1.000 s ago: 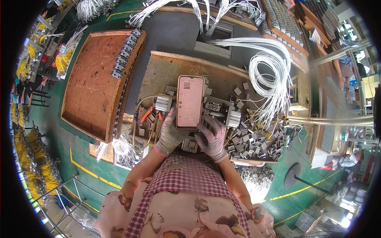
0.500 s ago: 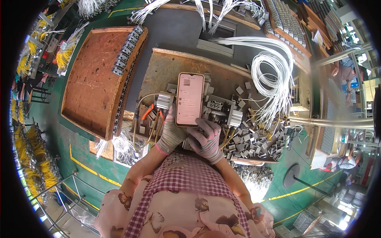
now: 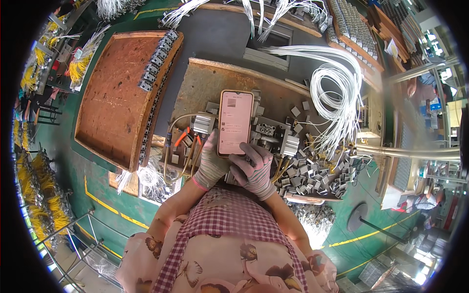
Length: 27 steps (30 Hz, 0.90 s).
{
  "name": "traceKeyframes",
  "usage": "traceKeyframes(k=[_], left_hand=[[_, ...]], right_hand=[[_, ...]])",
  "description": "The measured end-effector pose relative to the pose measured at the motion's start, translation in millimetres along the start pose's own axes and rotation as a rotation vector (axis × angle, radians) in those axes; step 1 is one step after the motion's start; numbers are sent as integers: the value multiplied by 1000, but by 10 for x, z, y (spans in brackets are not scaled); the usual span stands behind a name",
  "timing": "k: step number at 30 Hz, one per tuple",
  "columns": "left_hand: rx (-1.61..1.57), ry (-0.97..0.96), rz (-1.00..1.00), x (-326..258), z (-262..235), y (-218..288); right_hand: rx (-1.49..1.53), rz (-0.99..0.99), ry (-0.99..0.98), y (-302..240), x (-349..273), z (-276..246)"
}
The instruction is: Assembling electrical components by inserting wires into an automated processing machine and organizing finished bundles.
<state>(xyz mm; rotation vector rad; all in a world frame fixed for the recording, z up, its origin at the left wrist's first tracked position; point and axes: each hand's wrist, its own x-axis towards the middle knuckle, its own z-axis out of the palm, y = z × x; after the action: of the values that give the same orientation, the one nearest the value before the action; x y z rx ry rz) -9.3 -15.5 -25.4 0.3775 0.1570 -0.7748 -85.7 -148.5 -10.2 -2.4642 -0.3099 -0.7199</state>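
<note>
A smartphone (image 3: 235,122) in a tan case stands nearly upright before me, its lit screen showing a pale pink page with text bubbles. My left hand (image 3: 213,165), in a striped knit glove, is closed around its lower left part. At the lower right corner is my right hand (image 3: 254,171), gloved alike, its fingers curled and a fingertip over the bottom of the screen. Part of the right hand's grip is hidden. Behind the phone sits a metal fixture (image 3: 266,129) with silver blocks, partly covered by the phone. Orange-handled pliers (image 3: 181,137) lie left of my left hand.
Small grey metal pieces (image 3: 317,176) are heaped at the right of the wooden work board (image 3: 210,73). Coiled white wires (image 3: 337,88) lie behind them. A wooden tray (image 3: 110,97) with a row of metal connectors (image 3: 159,58) stands left. Other people are at the far right.
The phone has shifted very slightly right in the picture. Both hands keep nearly the same place on it, and the page on its screen looks much the same.
</note>
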Motion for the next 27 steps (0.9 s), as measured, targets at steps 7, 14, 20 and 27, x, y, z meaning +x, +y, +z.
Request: traceKeyframes(k=[7,14,20,27], left_hand=[[-5,-24,25,-15,-38,-12],[-20,-39,-13,-9,39,-8],[17,-15,-1,10,-18,-11],[-52,-53,-33,-27,-14,-15]], right_hand=[[19,-6,10,-6,-21,-9],[-16,-9,3,-20,5,-45],[-101,1,-30,-82,27,-27],[-98,8,-12,-76,18,21]])
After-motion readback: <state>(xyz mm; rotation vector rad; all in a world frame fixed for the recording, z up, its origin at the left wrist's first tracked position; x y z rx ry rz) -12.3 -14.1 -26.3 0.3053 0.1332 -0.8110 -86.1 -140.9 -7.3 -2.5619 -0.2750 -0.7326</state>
